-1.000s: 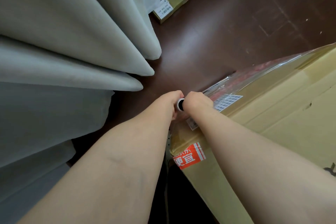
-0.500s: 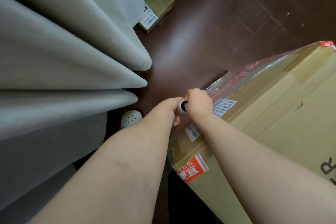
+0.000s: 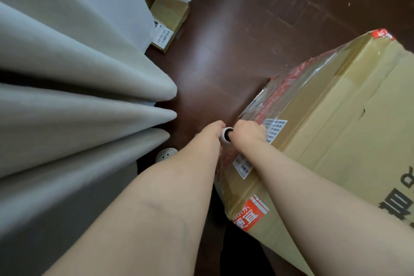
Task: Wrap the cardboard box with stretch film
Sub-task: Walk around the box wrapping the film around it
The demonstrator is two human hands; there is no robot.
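Head view: I saw the left hand (image 3: 210, 135) and right hand (image 3: 249, 132) both gripping the upright film roll (image 3: 225, 135) at the left corner of the cardboard box (image 3: 336, 145); the box stood on the floor (image 3: 224, 51) to their right, nearest the right hand.

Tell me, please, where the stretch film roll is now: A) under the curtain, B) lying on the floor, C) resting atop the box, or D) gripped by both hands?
D: the left hand and right hand both grip the stretch film roll beside the cardboard box.
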